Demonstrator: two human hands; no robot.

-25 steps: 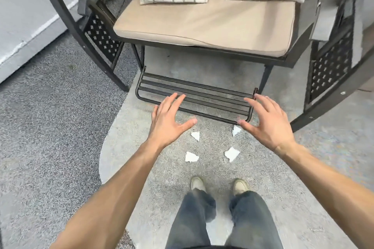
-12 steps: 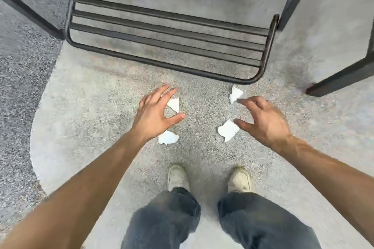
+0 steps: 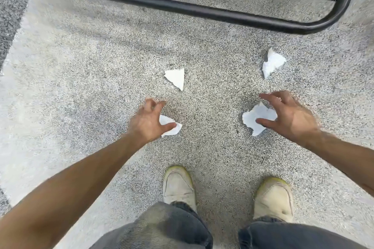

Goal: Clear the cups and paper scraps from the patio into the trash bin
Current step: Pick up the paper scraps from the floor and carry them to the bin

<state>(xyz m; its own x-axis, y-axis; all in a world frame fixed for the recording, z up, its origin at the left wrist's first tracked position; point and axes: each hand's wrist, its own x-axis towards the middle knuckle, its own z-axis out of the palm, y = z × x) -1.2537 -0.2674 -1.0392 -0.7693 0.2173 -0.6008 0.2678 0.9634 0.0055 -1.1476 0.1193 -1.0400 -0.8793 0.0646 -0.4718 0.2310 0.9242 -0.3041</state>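
Note:
Several white paper scraps lie on the speckled patio floor. My left hand (image 3: 147, 123) hovers with curled fingers over the near left scrap (image 3: 174, 132), its thumb lying across the paper. My right hand (image 3: 291, 119) is spread over the near right scrap (image 3: 257, 114), thumb and forefinger on either side of it. A triangular scrap (image 3: 176, 78) lies farther out on the left, and a crumpled scrap (image 3: 272, 62) farther out on the right; no hand touches either. No cup or trash bin is in view.
The black metal footrest bar (image 3: 202, 11) of the swing seat curves across the top, just beyond the far scraps. My two pale shoes (image 3: 178, 184) (image 3: 273, 198) stand right behind the hands. Darker gravel borders the floor at the left edge.
I have bent down, so the floor and scraps look much closer. Both hands dropped toward the two near scraps; the left fingers curled in over its scrap.

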